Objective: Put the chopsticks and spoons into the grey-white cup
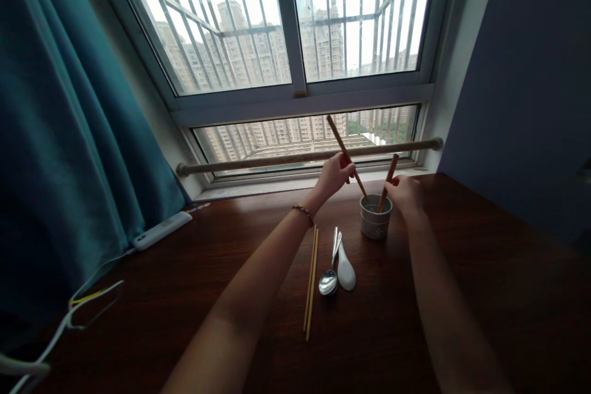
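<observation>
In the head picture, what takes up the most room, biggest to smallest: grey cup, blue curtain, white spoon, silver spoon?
1. Blue curtain
2. Grey cup
3. White spoon and silver spoon: too alike to rank

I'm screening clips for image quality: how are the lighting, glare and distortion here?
In the head view, the sky through the window washes out to white, while the curtain sits dim; the metal spoon catches bright glare; the left hand and right hand remain readable; the window's sides splay, suggesting wide-angle distortion.
</observation>
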Motion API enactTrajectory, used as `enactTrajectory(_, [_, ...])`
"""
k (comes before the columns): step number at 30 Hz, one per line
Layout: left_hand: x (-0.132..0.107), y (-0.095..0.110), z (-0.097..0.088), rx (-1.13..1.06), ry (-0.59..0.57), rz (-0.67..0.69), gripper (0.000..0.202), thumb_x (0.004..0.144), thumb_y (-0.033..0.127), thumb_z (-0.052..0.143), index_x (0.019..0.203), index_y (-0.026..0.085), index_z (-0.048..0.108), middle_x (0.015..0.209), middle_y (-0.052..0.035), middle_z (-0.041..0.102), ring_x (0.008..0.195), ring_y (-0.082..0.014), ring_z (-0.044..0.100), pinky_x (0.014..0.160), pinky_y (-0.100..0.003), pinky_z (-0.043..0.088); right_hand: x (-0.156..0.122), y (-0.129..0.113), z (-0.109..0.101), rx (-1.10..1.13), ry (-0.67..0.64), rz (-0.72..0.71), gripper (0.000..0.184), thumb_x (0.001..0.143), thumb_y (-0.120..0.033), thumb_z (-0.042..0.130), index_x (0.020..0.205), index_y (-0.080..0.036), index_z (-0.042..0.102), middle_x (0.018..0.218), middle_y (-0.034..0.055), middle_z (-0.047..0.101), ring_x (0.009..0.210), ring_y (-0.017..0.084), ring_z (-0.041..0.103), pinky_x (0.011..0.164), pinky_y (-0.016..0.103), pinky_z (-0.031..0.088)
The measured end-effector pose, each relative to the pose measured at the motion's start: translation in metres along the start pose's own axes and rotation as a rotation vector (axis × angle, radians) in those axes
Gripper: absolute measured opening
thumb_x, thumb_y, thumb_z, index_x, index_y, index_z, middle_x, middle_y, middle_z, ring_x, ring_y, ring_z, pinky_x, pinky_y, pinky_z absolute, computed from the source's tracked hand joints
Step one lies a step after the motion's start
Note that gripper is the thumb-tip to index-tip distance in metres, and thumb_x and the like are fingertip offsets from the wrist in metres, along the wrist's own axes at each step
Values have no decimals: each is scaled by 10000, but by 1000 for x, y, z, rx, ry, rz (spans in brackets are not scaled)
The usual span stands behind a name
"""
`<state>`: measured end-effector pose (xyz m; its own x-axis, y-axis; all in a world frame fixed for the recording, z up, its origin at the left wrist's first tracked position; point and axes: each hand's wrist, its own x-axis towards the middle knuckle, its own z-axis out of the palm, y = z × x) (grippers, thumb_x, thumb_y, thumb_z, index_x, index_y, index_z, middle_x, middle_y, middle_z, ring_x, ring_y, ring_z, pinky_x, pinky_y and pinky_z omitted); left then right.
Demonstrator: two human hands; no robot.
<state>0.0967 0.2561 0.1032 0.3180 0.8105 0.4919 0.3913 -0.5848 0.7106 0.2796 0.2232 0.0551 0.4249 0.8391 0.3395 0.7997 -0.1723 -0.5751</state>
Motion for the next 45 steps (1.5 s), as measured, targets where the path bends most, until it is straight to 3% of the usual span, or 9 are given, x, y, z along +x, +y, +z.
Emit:
enactTrajectory(6, [1, -9, 44, 259, -178, -21, 184, 817, 282, 526, 828, 99, 544, 708, -4, 558, 634, -90, 532, 624, -268, 475, -2, -3, -12, -13, -5, 1, 309, 724, -398, 514, 847, -158, 666, 831, 130, 657, 816, 271, 610, 651, 317, 416])
enactTrajectory(14, [-12, -18, 61, 462, -302, -105, 292, 839, 380, 491, 888, 103, 569, 861, -51, 592, 823, -139, 562, 773, -349, 469, -3, -5, -21, -3, -16, -3, 304, 714, -390, 526, 846, -156, 668, 832, 125, 661, 842, 278, 610, 663, 319, 416])
enactTrajectory(20, [-17, -26, 54, 512, -308, -106, 274, 835, 368, 498, 887, 109, 572, 866, -47, 594, 827, -139, 559, 785, -352, 463, -7, -14, -33, 34, -71, -22, 272, 722, -384, 535, 795, -159, 670, 777, 116, 658, 787, 256, 612, 653, 327, 418])
enactTrajectory(25, [-50, -43, 16, 550, -204, -169, 272, 850, 359, 470, 906, 110, 565, 876, -51, 590, 837, -141, 550, 794, -354, 450, -15, -30, -38, 185, -326, -99, 232, 755, -332, 544, 794, -128, 647, 720, 81, 658, 649, 166, 623, 591, 251, 462])
enactTrajectory(29, [-92, -68, -27, 563, -191, -290, 292, 839, 383, 480, 816, 109, 578, 762, -29, 589, 722, -118, 545, 739, -323, 450, -45, -65, -13, 212, -601, -202, 211, 764, -276, 537, 697, -97, 629, 686, 98, 656, 588, 146, 615, 485, 204, 452])
enactTrajectory(34, [-155, -97, -67, 564, -144, -423, 315, 830, 400, 487, 733, 112, 568, 686, -10, 578, 653, -107, 533, 694, -295, 438, -104, -104, 55, -3, -842, -279, 150, 638, -194, 636, 711, -63, 645, 678, 151, 649, 637, 233, 636, 570, 299, 510])
enactTrajectory(36, [-180, -106, -73, 558, -93, -477, 315, 849, 388, 458, 736, 114, 563, 664, -4, 569, 647, -105, 530, 693, -289, 434, -123, -109, 81, -97, -854, -306, 279, 576, -168, 686, 822, -42, 653, 851, 214, 647, 810, 309, 631, 685, 378, 514])
enactTrajectory(39, [-207, -119, -73, 563, 16, -555, 325, 874, 378, 409, 759, 113, 557, 680, -11, 567, 660, -107, 531, 696, -288, 430, -136, -105, 106, -158, -875, -323, 390, 570, -147, 680, 943, -46, 633, 972, 210, 629, 909, 300, 610, 750, 372, 506])
enactTrajectory(45, [-217, -130, -66, 548, 89, -522, 303, 871, 370, 414, 783, 123, 565, 733, -14, 585, 688, -111, 530, 714, -294, 417, -140, -100, 113, -190, -834, -312, 402, 607, -219, 620, 975, -57, 630, 972, 185, 634, 894, 291, 614, 722, 336, 509])
